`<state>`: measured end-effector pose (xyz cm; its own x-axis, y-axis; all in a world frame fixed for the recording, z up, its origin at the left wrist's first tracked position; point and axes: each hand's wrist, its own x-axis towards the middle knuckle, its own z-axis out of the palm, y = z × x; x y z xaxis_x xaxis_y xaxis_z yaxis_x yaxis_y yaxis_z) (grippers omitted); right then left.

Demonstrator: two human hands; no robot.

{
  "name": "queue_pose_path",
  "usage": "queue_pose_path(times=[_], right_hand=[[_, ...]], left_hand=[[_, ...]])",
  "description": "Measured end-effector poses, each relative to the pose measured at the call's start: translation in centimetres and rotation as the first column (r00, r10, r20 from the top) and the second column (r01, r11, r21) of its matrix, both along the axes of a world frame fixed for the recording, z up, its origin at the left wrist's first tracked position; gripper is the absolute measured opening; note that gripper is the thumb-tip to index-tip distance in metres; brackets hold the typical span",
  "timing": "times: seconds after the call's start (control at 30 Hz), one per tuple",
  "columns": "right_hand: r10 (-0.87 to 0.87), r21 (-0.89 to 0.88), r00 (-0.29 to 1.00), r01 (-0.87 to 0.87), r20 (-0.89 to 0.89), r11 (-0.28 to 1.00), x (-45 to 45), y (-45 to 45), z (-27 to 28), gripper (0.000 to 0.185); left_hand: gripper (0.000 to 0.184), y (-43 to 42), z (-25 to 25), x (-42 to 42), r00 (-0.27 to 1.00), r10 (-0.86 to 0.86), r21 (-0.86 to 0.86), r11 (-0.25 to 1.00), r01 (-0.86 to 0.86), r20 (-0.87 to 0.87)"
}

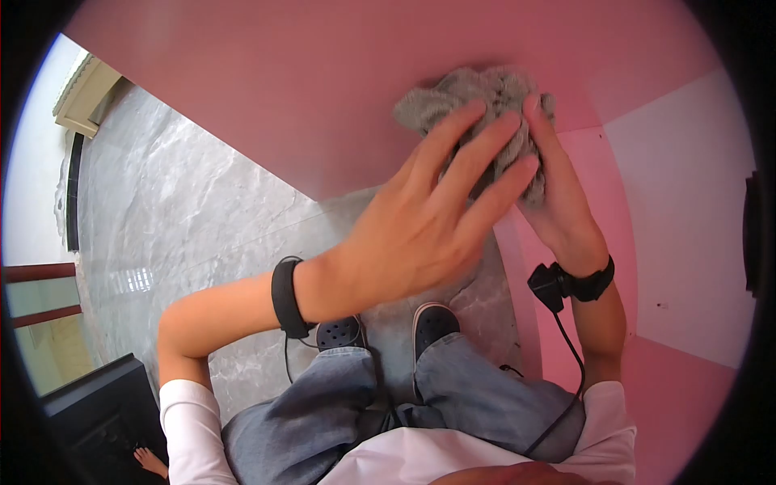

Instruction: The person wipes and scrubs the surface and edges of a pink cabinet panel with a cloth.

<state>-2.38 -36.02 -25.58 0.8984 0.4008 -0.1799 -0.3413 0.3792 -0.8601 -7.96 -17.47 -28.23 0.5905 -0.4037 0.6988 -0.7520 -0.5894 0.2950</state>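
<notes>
A crumpled grey cloth (453, 95) lies against the pink surface (323, 89) at the upper middle. My left hand (420, 210) reaches up from the left, its fingers spread and pressed onto the cloth. From the right comes my right hand (562, 194), partly behind the cloth, with fingertips on the cloth's right edge; its other fingers are hidden. Both wrists wear black bands, and a cable hangs from the right one.
Grey marbled floor (186, 194) lies below and left. My feet in dark clogs (436, 325) stand under my arms. At the lower left is a black door-like panel (105, 420), with another person's foot or hand beside it. Pink and white walls rise on the right.
</notes>
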Motion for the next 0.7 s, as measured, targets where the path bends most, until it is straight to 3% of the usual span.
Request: queue_pose_path(times=[0.03, 0.1, 0.2, 0.33, 0.63, 0.7], right_hand=[[0.0, -0.004, 1.0, 0.0, -0.001, 1.0, -0.1, 0.8, 0.1, 0.045], [-0.164, -0.085, 0.986, 0.167, 0.042, 0.982, 0.0, 2.2, 0.1, 0.045], [-0.054, -0.079, 0.998, 0.053, -0.011, 0.995, 2.4, 0.5, -3.0, 0.046], [-0.126, -0.16, 0.991, 0.118, -0.043, 0.98, 2.9, -1.0, -7.4, 0.045], [-0.101, -0.231, 0.988, 0.072, -0.118, 0.97, 2.6, -1.8, -11.0, 0.048], [-0.151, -0.184, 0.962, 0.11, -0.229, 0.977, 1.2, -1.3, -10.9, 0.047]], left_hand=[[0.076, -0.1, -0.1, 0.7, 0.999, 0.018, -0.034, 0.999, -0.016, 0.046], [0.076, -0.1, -0.8, 1.9, 0.998, 0.032, -0.01, 0.999, -0.032, 0.056], [0.076, 0.2, -2.7, 2.9, 0.996, 0.056, 0.056, 0.997, -0.06, 0.069], [0.074, 0.3, -4.7, 3.2, 0.999, 0.047, 0.195, 0.98, -0.043, -0.017], [0.073, 0.0, -8.0, 4.3, 0.987, -0.012, 0.235, 0.971, 0.051, -0.162], [0.072, 0.0, -8.2, 4.5, 0.974, -0.041, 0.221, 0.971, 0.092, -0.224]])
